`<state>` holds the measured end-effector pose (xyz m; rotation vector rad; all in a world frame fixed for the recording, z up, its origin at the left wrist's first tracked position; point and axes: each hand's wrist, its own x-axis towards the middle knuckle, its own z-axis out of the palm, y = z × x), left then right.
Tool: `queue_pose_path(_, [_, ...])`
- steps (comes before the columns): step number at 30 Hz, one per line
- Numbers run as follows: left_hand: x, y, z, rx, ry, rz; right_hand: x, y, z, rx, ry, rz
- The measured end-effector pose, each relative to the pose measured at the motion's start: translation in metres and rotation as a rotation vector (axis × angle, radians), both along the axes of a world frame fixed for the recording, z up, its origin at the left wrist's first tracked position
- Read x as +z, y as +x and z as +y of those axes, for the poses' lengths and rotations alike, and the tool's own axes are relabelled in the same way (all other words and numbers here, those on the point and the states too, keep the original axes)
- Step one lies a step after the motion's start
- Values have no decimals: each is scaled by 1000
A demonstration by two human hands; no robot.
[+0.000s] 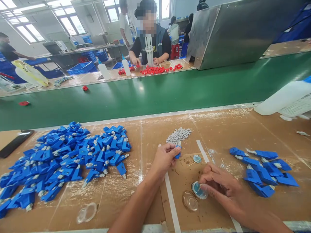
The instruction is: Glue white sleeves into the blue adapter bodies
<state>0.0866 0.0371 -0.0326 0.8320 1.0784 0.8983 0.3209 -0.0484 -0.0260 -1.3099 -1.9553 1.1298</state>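
Note:
My left hand is closed around a small blue plastic part, most of which my fingers hide. A light grey tip sticks up from it, close to a heap of small grey pieces. Lower right, my right hand has its fingers pinched together at a small clear cup with blue stuff in it. What those fingers hold, if anything, cannot be made out. Beside the cup lies a clear round lid. A blue-smeared disc with a thin stick rests on the brown board between my hands.
A large pile of blue parts covers the left side; several more blue parts lie at right. Clear rings sit front left. Beyond the board runs a green belt. Across it, a person handles red parts. A white bottle stands far right.

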Motion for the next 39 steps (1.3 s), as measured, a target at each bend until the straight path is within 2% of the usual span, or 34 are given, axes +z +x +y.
queue_pose_path(4, [-1,6,-1,4,-26,-116,12,5,-4,88,-32,-32])
queue_pose_path(10, [-6,11,-9,-22,-138,-311,12,12,5,-57,-174,118])
queue_pose_path(13, [-11,11,-12,-44,-186,-371,12,7,19,-164,-97,235])
queue_pose_path(17, [-18,11,-13,-54,-239,-466,20,-8,41,-269,141,232])
queue_pose_path(19, [-21,11,-13,-51,-256,-512,22,-15,51,-267,254,221])
queue_pose_path(23, [-26,12,-13,-66,-259,-557,18,-22,67,-173,406,198])
queue_pose_path(28, [-23,12,-13,-92,-246,-582,11,-25,76,-117,441,177])
queue_pose_path(39, [-18,12,-14,-92,-252,-571,10,-31,79,-64,403,209])
